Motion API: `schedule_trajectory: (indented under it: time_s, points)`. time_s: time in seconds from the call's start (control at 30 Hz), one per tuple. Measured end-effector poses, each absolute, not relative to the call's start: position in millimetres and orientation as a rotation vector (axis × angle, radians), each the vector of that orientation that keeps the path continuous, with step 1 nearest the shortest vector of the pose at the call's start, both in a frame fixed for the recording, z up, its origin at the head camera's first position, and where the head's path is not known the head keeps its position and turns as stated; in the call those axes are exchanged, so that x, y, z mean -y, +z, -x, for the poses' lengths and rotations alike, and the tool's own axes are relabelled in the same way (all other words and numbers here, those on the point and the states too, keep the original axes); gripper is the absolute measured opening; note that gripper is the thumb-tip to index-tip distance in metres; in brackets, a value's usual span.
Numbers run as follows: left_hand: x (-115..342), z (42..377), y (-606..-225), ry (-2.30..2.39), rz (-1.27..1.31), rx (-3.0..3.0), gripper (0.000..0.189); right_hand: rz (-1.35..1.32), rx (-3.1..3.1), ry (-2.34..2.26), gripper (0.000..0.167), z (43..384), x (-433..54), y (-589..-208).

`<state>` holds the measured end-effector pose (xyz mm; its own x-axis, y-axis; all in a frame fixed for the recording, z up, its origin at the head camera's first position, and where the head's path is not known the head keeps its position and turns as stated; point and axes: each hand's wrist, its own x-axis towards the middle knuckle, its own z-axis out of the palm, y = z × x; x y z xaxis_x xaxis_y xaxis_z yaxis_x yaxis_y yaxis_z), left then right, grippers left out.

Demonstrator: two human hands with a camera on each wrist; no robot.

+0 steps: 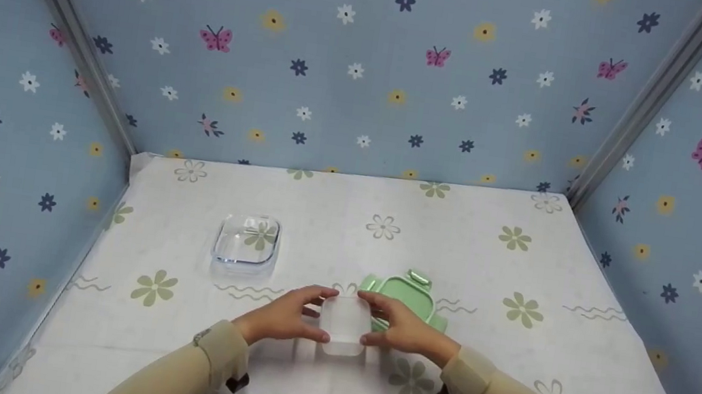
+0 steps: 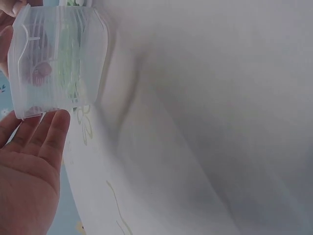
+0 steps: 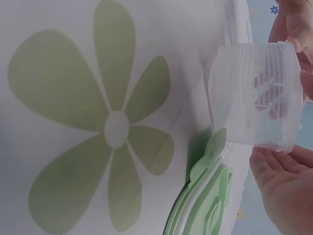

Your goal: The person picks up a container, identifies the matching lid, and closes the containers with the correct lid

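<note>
A small translucent plastic box (image 1: pixel 345 320) with rounded corners is held between both hands, close over the cloth near the front middle. My left hand (image 1: pixel 287 315) grips its left side, thumb toward the near corner and fingers toward the far one. From the right, my right hand (image 1: pixel 404 329) grips it the same way. Ribbed walls of the box (image 2: pixel 58 61) show in the left wrist view, with fingers visible through the plastic. Just behind the right hand lies a green lid (image 1: pixel 407 292) with clip flaps, partly hidden by that hand.
A square clear glass container (image 1: pixel 246 241) stands open-topped at the left, beyond the left hand. White flower-printed cloth (image 1: pixel 456 232) covers the table. Blue patterned walls (image 1: pixel 359 40) enclose the back and both sides, with grey posts (image 1: pixel 654 95) at the corners.
</note>
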<state>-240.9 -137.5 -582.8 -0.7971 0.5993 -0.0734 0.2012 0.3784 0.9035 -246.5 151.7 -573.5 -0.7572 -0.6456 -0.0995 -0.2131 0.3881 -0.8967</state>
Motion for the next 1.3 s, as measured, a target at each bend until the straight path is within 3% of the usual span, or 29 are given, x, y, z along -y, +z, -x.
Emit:
schedule_trajectory:
  time_s: [0.2, 0.43, 0.6, 0.87, 1.3]
  points:
    - [127, 236, -584, 1.400, -0.554, -2.381, 0.058, 0.674, -2.220, -1.448, 0.080, 247, -149, -575]
    - [107, 235, -587, 1.498, -0.348, -2.623, 0.034, 0.459, -2.452, -1.607, 0.046, 244, -132, -579]
    - [95, 235, -590, 1.533, -0.161, -2.665, 0.030, 0.221, -2.533, -1.647, 0.034, 242, -119, -582]
    - [80, 232, -592, 1.515, -0.077, -2.754, 0.026, 0.075, -2.628, -1.577, 0.029, 242, -102, -586]
    - [79, 234, -598, 1.521, -0.044, -2.730, 0.024, 0.072, -2.673, -1.550, 0.032, 242, -98, -594]
